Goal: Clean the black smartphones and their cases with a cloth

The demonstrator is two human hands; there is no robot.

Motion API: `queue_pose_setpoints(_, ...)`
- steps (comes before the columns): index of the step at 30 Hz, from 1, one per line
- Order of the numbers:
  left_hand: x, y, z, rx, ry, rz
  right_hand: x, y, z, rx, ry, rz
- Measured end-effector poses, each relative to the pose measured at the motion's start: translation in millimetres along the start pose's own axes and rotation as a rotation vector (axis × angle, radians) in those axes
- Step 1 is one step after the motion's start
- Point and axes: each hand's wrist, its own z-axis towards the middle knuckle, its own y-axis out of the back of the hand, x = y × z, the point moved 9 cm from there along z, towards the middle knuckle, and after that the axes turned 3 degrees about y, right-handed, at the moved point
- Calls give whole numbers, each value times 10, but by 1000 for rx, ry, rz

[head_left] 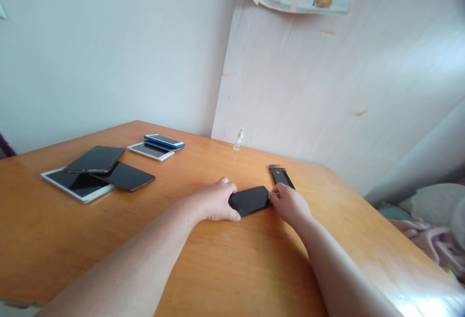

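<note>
A black smartphone (250, 200) lies on the table in front of me, its dark glossy side up. My left hand (220, 201) grips its left end, thumb on the near edge and fingers at the far edge. At the phone's right end, my right hand (288, 203) is closed in a pinch. Whatever is between those fingertips is too small to make out. Just beyond the right hand lies a slim dark phone case or tray (281, 176), partly hidden by that hand.
On the left, a white tablet (101, 192) lies under a dark tablet (96, 158) and another black device (131, 176). Farther back, a blue phone (164, 141) rests on a white one (150, 150). A small clear pump bottle (238, 140) stands near the wall on the wooden table (203, 268).
</note>
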Motion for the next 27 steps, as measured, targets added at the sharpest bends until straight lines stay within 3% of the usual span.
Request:
queue_pose_setpoints(2, -1, -1, 0, -3, -1, -3, 203, -15, -77, -6, 82, 35)
queue_pose_setpoints(5, 9, -19, 4, 2, 10, 2, 764, -91, -283, 42, 337, 176)
queue_pose_setpoints(7, 13, -26, 1, 5, 13, 8, 971, -123, -365, 80, 449, 235)
queue_pose_setpoints(9, 5, -18, -13, 3, 6, 10, 884, -125, -312, 76, 435, 232)
queue_pose_setpoints(14, 14, -22, -41, 24, 15, 9, 208, -127, 37, -56, 229, 38)
queue_pose_setpoints(16, 15, -31, -34, 24, 6, 4, 243, -168, 37, -63, 272, 32)
queue_pose_setpoints(20, 31, -42, -12, 16, 4, -6, 800, -251, -249, 58, 557, 181)
queue_pose_setpoints(22, 33, -43, -12, 20, -1, -4, 937, -262, -315, 100, 632, 224)
queue_pose_setpoints(24, 34, -34, -18, 21, -4, 2, 815, -253, -212, 73, 579, 199)
queue_pose_setpoints(27, 33, -14, -27, 15, -7, 7, 408, -206, 30, -27, 391, 97)
